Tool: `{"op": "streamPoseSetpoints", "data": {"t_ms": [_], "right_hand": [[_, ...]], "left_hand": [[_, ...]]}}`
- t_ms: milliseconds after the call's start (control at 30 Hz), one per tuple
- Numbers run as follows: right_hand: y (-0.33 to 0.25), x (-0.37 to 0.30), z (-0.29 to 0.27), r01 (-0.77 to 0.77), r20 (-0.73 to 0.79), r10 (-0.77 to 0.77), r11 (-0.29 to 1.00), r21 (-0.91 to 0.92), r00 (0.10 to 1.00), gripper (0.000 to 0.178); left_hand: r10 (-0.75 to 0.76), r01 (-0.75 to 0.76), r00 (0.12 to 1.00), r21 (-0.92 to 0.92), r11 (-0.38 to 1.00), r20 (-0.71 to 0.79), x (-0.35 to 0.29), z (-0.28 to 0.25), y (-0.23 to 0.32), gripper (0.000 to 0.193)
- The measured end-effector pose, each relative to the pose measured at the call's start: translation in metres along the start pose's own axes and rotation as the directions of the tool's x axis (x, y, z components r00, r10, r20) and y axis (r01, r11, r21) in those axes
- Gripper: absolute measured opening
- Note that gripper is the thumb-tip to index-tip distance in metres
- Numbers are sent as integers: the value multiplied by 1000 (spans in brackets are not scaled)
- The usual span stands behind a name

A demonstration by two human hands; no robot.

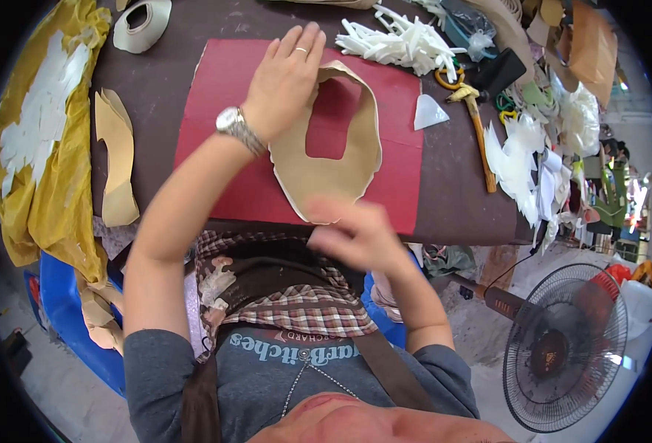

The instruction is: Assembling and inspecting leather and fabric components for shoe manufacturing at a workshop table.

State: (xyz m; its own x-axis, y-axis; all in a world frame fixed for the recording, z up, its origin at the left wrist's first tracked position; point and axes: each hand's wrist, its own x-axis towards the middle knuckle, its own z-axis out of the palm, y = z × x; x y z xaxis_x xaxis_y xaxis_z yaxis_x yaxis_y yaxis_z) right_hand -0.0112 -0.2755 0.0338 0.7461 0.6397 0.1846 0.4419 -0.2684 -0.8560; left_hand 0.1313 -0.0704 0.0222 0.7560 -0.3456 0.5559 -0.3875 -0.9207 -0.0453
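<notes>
A beige leather-like shoe upper piece with a pale rim and a large cut-out lies on a red board. My left hand, with a watch and a ring, rests flat over the piece's far left side, fingers stretched out. At the near end of the piece is my right hand, smeared by motion. Its fingers overlap the near rim, and I cannot tell whether they pinch it.
A wooden-handled hammer, orange-handled scissors, white strips and a white scrap lie to the right. Leftward are a curved beige piece and a yellow plastic bag. A fan stands near right.
</notes>
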Motion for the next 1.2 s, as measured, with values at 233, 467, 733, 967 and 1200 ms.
{"op": "streamPoseSetpoints", "data": {"t_ms": [233,467,733,967,1200], "right_hand": [[42,66,-66,-265,-610,251,962,70,752,31],[57,0,-21,-431,-542,422,894,118,726,41],[53,-10,13,-264,-523,72,915,-304,849,42],[51,-15,6,-320,-624,113,919,-231,773,39],[6,69,-55,138,115,-80,402,-905,990,22]], "left_hand": [[-371,306,928,-639,706,34,-56,-24,130,66],[-251,444,896,-767,463,367,-77,-14,109,28],[-476,422,843,-857,294,251,-81,-12,99,13],[-549,611,680,-790,58,486,-85,-15,99,15],[-155,311,950,-792,524,271,-95,-52,66,16]]}}
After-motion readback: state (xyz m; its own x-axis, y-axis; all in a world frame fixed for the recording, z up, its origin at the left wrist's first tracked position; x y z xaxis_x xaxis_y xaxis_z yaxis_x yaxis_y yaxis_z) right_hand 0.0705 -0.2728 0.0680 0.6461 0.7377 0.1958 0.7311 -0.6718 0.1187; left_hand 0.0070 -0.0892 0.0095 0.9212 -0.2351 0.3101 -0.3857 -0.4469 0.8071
